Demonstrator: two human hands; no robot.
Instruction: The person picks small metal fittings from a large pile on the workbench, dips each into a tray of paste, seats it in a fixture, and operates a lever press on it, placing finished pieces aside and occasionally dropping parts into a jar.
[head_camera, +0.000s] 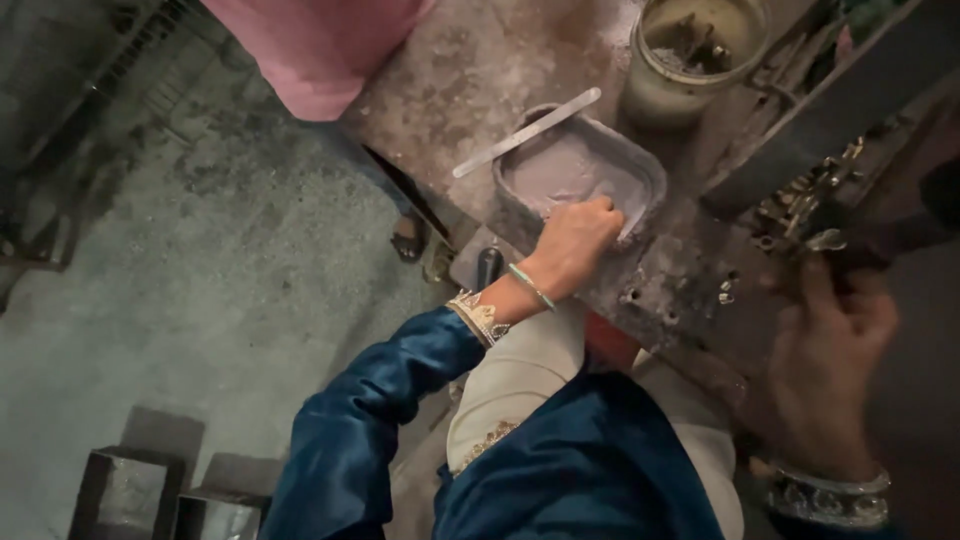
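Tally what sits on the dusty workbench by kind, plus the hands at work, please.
Grey tray of powder: 1
Flat metal strip: 1
Round jar: 1
Hands: 2, left hand in the tray, right hand at the metal parts
Total: 5
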